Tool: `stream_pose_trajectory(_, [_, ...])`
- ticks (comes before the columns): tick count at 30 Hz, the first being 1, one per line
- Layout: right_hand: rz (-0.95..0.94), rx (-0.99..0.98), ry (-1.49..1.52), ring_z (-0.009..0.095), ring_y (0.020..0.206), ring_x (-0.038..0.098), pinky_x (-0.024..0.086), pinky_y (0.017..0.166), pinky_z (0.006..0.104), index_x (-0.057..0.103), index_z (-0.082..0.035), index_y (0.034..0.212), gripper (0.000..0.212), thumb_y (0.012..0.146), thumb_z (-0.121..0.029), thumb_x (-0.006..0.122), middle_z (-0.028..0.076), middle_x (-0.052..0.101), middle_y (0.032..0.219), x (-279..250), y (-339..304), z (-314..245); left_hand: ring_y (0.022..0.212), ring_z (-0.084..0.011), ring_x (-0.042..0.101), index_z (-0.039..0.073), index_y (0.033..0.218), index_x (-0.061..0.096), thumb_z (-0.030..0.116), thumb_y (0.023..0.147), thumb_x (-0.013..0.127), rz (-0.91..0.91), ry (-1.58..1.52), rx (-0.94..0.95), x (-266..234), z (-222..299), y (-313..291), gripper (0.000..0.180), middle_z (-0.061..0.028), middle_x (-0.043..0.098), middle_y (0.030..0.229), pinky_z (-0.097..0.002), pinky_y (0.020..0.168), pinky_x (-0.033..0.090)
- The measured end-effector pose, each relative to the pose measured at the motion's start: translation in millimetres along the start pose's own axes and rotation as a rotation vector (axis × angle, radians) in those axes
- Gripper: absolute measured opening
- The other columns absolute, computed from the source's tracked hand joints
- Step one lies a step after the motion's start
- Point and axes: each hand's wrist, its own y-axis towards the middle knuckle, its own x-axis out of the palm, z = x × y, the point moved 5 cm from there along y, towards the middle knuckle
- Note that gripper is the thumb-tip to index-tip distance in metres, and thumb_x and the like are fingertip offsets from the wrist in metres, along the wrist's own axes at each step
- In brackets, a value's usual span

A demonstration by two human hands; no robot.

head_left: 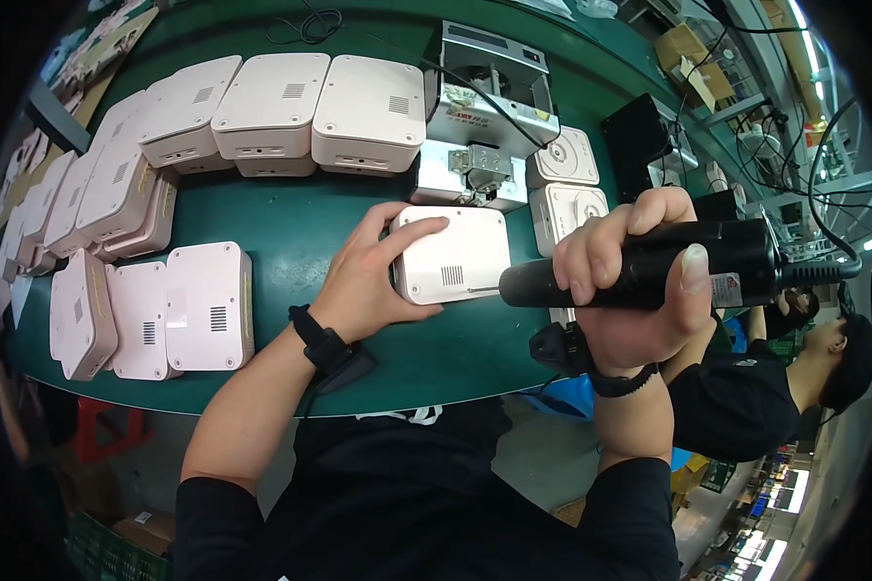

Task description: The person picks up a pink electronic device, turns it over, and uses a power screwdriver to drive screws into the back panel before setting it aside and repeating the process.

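Nearest, right hand point(630, 281) wrapped tight around black driver point(649, 276), tip beside white case point(451, 257) on green bench point(300, 232). Left hand point(373, 281) flat on case, fingers spread; could skid if pressed off-centre.

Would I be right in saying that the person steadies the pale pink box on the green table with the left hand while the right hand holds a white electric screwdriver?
Not quite: the head view shows the electric screwdriver is black, not white. The rest holds: the left hand steadies the pale pink box on the green table, while the right hand grips the screwdriver.
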Motion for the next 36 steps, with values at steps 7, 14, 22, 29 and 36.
stream_pose_trajectory(7, [0.002,-0.030,-0.094,0.016,0.050,0.047,0.043,0.053,0.0330,0.045,-0.008,0.103,0.047,0.093,-0.053,0.051,0.006,0.051,0.068,4.3,1.4,0.3,0.120,-0.0360,0.053,0.025,0.132,0.059,0.017,0.055,0.090,-0.003,0.014,-0.026,-0.2,-1.9,3.3,0.083,-0.0131,0.047,0.132,-0.0434,0.100,0.048])
stream_pose_trajectory(14, [0.053,-0.047,-0.079,0.015,0.050,0.047,0.043,0.053,0.0328,0.045,-0.008,0.103,0.049,0.091,-0.055,0.052,0.005,0.050,0.067,-2.0,-2.2,-16.6,0.119,-0.0369,0.053,0.025,0.132,0.058,0.016,0.055,0.090,0.006,0.010,0.009,2.1,-1.0,2.2,0.084,-0.0133,0.047,0.132,-0.0440,0.100,0.048])
stream_pose_trajectory(22, [0.106,-0.017,-0.027,0.018,0.058,0.050,0.046,0.060,0.0343,0.043,-0.006,0.106,0.047,0.087,-0.042,0.067,0.010,0.054,0.073,-20.4,-44.5,4.3,0.119,-0.0377,0.054,0.022,0.129,0.062,0.013,0.056,0.089,0.045,0.034,0.005,-6.5,6.7,-2.1,0.078,-0.0142,0.047,0.135,-0.0430,0.099,0.048])
stream_pose_trajectory(29, [0.209,-0.145,-0.071,0.019,0.057,0.051,0.046,0.059,0.0351,0.045,-0.006,0.107,0.044,0.090,-0.045,0.059,0.009,0.054,0.073,-48.4,-48.7,18.2,0.120,-0.0359,0.054,0.010,0.128,0.061,0.014,0.054,0.090,0.227,0.303,0.016,-39.0,36.4,-78.3,0.079,-0.0189,0.049,0.133,-0.0417,0.099,0.047])
stream_pose_trajectory(36, [0.106,-0.146,0.072,0.019,0.056,0.051,0.045,0.059,0.0363,0.047,-0.007,0.108,0.046,0.095,-0.051,0.049,0.008,0.053,0.072,-42.3,-35.5,35.2,0.120,-0.0308,0.054,0.007,0.138,0.050,0.024,0.057,0.092,0.348,0.143,-0.206,-46.9,33.5,-149.3,0.093,-0.0179,0.049,0.132,-0.0402,0.100,0.046])
